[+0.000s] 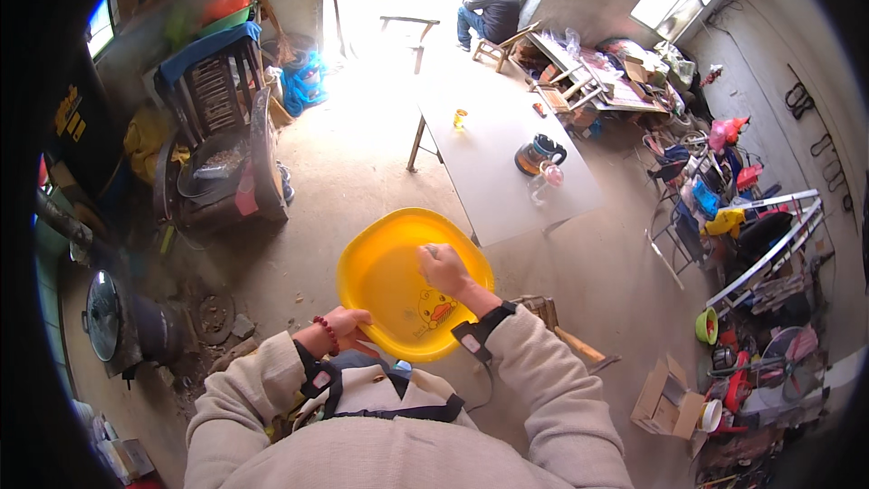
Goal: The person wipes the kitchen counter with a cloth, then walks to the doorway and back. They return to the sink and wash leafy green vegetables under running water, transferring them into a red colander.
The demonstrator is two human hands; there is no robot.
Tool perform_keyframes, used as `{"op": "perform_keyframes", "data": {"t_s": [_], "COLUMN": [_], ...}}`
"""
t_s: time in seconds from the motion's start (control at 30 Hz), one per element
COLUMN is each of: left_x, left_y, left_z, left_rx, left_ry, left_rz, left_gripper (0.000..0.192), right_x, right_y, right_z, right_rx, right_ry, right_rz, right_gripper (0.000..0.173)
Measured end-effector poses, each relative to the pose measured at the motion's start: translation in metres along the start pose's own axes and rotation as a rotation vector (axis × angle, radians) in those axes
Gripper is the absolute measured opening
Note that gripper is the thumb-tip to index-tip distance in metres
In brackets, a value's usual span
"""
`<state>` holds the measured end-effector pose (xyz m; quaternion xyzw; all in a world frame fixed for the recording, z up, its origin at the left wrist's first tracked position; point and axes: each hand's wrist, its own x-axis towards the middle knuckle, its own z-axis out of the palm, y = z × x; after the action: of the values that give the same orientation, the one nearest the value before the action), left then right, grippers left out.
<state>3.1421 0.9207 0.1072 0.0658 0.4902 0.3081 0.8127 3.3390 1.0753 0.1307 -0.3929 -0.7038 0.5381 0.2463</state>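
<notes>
A yellow plastic basin (387, 285) with a printed cartoon duck is held in front of my body. My left hand (349, 329), with a red bead bracelet at the wrist, grips the basin's near left rim, thumb on the inner side. Over the basin's inside is my right hand (442, 267), its fingers curled closed around something small and greyish, too small to name. A low table (495, 197) stands just beyond the basin; on it are a glass teapot (540, 154), a clear vessel with a pink top (546, 180) and a glass of yellow liquid (459, 119).
A wooden armchair (261, 156) stands at the left, with a lidded pot on a stove (105, 316) nearer. To the right lie a cardboard box (662, 404), a long-handled tool (577, 343) and piled household goods. A person (492, 10) sits by the bright doorway.
</notes>
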Motion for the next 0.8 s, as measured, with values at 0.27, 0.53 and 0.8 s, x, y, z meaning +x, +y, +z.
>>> {"op": "perform_keyframes", "data": {"t_s": [0.27,0.53,0.8], "left_x": [0.063,0.118,0.147], "left_y": [0.116,0.286,0.456], "left_z": [-0.041,-0.126,-0.179], "left_rx": [-0.111,-0.073,-0.014], "left_ry": [0.051,0.029,0.093], "left_rz": [0.043,0.063,0.158], "left_gripper": [0.041,0.045,0.047], "right_x": [0.151,0.328,0.469], "right_y": [0.014,-0.015,-0.033], "right_z": [-0.002,-0.015,-0.023], "right_rx": [-0.062,0.231,0.505], "right_ry": [-0.121,-0.086,-0.124], "right_rz": [-0.092,0.106,0.146], "right_gripper": [0.036,0.039,0.05]}}
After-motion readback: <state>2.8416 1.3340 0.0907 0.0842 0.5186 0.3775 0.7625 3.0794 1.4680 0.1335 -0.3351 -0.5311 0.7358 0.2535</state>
